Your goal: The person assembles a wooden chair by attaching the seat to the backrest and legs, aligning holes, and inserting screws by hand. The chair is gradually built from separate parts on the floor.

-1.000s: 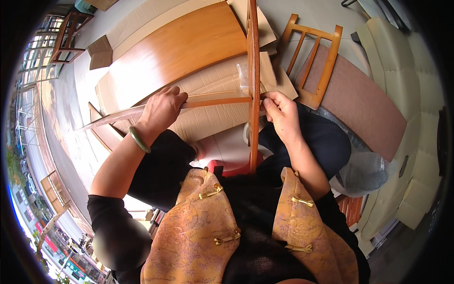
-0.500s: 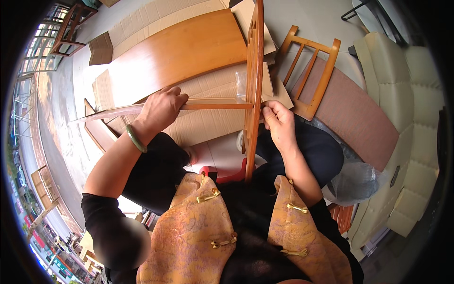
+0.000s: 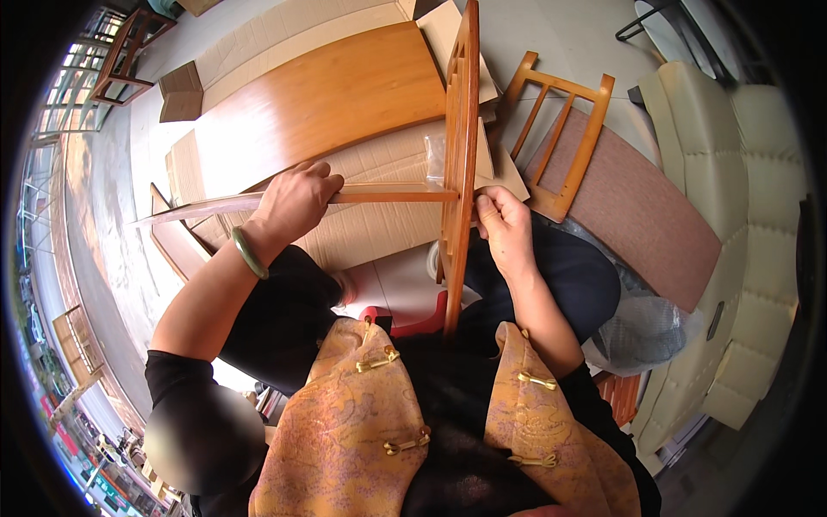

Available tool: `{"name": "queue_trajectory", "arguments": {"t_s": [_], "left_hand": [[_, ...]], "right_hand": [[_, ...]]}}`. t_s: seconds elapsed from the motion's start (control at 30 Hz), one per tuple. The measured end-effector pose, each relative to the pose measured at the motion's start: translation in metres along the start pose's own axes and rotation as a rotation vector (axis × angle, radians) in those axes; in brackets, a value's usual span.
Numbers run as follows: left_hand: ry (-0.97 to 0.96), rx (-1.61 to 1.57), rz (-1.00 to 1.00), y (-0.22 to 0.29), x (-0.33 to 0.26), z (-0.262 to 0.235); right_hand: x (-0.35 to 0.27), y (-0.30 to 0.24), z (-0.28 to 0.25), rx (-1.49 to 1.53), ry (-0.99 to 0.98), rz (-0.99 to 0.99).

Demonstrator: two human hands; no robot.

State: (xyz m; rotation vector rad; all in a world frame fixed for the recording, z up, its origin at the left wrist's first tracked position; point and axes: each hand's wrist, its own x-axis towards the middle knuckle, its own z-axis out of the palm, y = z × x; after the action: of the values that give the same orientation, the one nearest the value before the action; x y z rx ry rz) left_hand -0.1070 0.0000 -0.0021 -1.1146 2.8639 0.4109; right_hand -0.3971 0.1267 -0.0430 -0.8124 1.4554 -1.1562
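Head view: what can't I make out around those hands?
In the head view:
Right hand: whether it pinches anything; its own fingers hide this.
Wooden rail: the stretch under the left hand, which covers it.
Wooden frame: its far end, cut off by the top edge.

Floor [image 3: 551,39], pale, smooth: is extending across the room, catching strong daylight on the left. Sofa [image 3: 719,168], cream, padded: is lining the right side. Light-topped furniture piece [image 3: 706,43], black-legged: is standing near the sofa's far end. Wooden furniture frame [image 3: 119,53], dark: is standing upper left. Multicoloured outdoor scene [image 3: 65,426]: is showing, indistinctly, lower left.
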Motion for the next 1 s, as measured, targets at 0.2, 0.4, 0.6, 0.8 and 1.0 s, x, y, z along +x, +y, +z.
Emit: {"name": "queue_trajectory", "arguments": {"t_s": [0.2,0.4,0.6,0.8,1.0], "left_hand": [[0.014,-0.002,-0.010,0.006,-0.001,-0.005],[0.034,0.024,0.011,0.003,-0.001,-0.004],[0.041,0.036,0.017,-0.001,0.003,0.007],[0.065,0.060,0.038,0.001,0.009,0.010],[0.108,0.043,0.075,0.026,0.025,0.019]], "right_hand": [[0.002,0.004,-0.003,-0.059,0.007,-0.048],[0.002,0.008,-0.002,-0.064,0.016,-0.052],[0.004,0.013,-0.004,-0.052,0.004,-0.094],[0.008,0.014,-0.007,-0.012,0.021,-0.064],[0.010,0.022,-0.008,0.132,0.079,-0.006]]}}
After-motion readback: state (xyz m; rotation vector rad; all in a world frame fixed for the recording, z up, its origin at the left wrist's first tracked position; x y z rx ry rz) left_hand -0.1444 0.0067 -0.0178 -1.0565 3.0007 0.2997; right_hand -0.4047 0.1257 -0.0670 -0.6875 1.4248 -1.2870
